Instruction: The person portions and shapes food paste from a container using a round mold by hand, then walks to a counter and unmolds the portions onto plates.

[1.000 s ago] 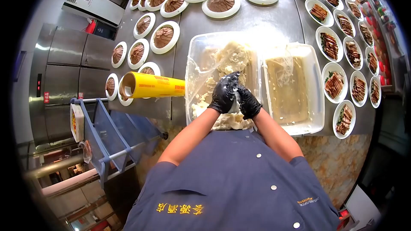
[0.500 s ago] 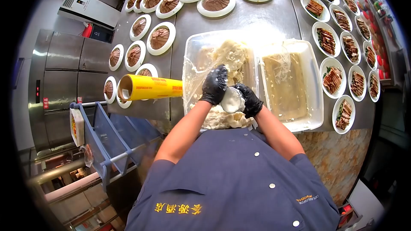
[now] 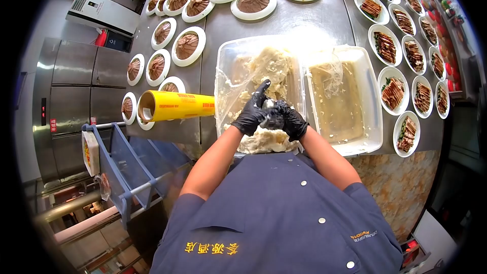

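Note:
My left hand [image 3: 252, 111], in a black glove, reaches over a small round bowl [image 3: 273, 117]. Its index finger points away from me, apart from the others, and white bits stick to the glove. Also black-gloved, my right hand [image 3: 293, 121] is closed around the bowl's right side. Both hands mostly cover the bowl, so its contents are hard to make out. Below them is a clear plastic tub [image 3: 219, 71] partly lined with film. A pale, lumpy paste [image 3: 271, 66] fills its far part, and more paste [image 3: 264, 141] lies at the near end.
A second clear tub [image 3: 376, 122] on the right has a thin smeared residue. A yellow film roll [image 3: 177, 106] lies to the left. Plates of fanned sliced meat [image 3: 188, 45] stand left and behind; oval dishes of meat strips [image 3: 393, 93] line the right. A blue cart [image 3: 133, 157] is at left.
My left hand has turned from a curled fist to a more open shape, and it now covers the bowl that showed a white top before. My right hand stays at the bowl.

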`<action>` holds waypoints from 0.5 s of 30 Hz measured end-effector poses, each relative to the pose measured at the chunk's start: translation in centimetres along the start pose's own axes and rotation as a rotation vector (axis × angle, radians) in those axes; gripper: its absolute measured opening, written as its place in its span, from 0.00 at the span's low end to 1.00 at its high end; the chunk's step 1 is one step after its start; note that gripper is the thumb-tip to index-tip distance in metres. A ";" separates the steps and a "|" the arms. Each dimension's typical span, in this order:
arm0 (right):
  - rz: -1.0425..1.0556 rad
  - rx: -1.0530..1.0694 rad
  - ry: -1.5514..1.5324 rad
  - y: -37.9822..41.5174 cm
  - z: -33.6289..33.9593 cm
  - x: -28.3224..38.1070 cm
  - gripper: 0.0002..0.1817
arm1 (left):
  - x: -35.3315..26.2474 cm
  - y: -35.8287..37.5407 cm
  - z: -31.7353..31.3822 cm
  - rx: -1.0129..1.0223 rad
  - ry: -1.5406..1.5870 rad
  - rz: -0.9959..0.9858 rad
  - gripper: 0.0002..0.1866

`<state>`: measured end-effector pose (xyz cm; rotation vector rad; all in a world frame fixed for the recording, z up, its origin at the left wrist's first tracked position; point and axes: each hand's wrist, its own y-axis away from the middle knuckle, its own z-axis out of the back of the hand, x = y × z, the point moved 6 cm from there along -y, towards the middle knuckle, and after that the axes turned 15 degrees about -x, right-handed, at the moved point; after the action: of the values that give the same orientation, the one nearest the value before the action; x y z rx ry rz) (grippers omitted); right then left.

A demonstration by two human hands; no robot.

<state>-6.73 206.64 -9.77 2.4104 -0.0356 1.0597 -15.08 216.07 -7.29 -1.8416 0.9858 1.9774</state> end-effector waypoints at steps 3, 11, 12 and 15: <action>-0.047 -0.089 -0.021 1.8 -1.0 1.9 0.19 | 0.2 -1.2 1.1 -0.019 0.051 0.107 0.48; 0.763 -0.058 0.928 2.0 -0.7 5.0 0.33 | -4.4 3.0 -1.6 0.154 -0.062 0.246 0.61; 0.842 -0.028 1.001 2.1 -0.6 4.9 0.34 | -3.7 2.8 -1.2 0.158 -0.091 0.287 0.60; 0.759 0.004 0.844 2.2 0.5 4.0 0.32 | -2.4 2.0 0.5 0.234 -0.123 0.371 0.57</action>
<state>-4.08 205.14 -6.33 1.7606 -0.6842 2.3180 -16.27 215.52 -4.42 -1.4763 1.5356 2.0349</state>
